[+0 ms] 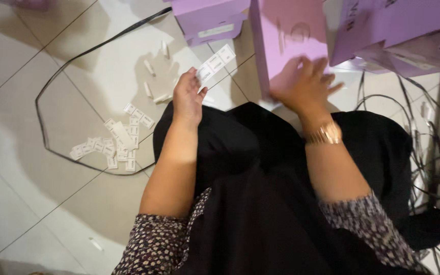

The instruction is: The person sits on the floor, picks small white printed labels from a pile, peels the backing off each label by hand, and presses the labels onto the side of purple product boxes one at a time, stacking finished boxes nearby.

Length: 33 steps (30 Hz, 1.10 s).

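Left hand (pixel 188 97) pinching label strip (pixel 215 63), upper centre. Right hand (pixel 306 84) pressing spread-fingered on purple box (pixel 286 35), upper right. Risk: strip creasing or sticking crooked if the box is sliding.

sleeves (pixel 154 244): dark floral print | lap: black garment (pixel 260 203) | right wrist: gold watch (pixel 324 134)

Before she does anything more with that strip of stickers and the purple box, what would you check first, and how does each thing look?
1. Left hand grips the white label strip: ok.
2. Right hand rests flat on the purple box: ok.
3. Box face under the hand bare: cannot tell.
4. Loose label pieces lie apart from both hands: ok.
5. Black strap on the tiled floor clear of the arms: ok.
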### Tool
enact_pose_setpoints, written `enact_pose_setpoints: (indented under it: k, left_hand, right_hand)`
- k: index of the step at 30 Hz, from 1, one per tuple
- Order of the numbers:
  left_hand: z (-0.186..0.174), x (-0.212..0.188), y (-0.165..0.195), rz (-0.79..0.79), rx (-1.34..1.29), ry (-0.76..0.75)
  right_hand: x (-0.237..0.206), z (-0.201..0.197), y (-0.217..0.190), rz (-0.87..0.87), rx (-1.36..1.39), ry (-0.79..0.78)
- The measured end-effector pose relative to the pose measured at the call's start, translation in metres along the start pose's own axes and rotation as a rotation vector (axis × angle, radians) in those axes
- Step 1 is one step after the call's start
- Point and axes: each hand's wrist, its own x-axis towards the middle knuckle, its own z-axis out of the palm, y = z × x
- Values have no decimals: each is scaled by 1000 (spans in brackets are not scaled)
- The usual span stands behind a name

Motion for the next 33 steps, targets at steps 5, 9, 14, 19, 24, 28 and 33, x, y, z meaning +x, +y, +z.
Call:
enact_pose_setpoints:
  k: [5,9,14,19,24,28,33]
  left_hand:
    - [2,2,-1,-9,-7,-35]
    - [-1,4,0,6,-26,-12]
    - [-11,-2,2,19,-112,35]
    - [-7,6,3,50,-145,110]
    - [-16,11,1,47,-172,140]
    - [-12,14,3,4,-176,174]
    - [13,-10,29,-148,-158,-191]
  right_hand:
    - [-8,-7,29,-24,86,139]
    - [8,5,5,35,160,5]
    - [6,25,-5,-59,58,106]
    - [-2,14,8,-104,174,123]
    - [-39,3,21,-394,195,264]
    - [-79,-14,32,-901,556,246]
    - [-122,-19,26,-1181,386,3]
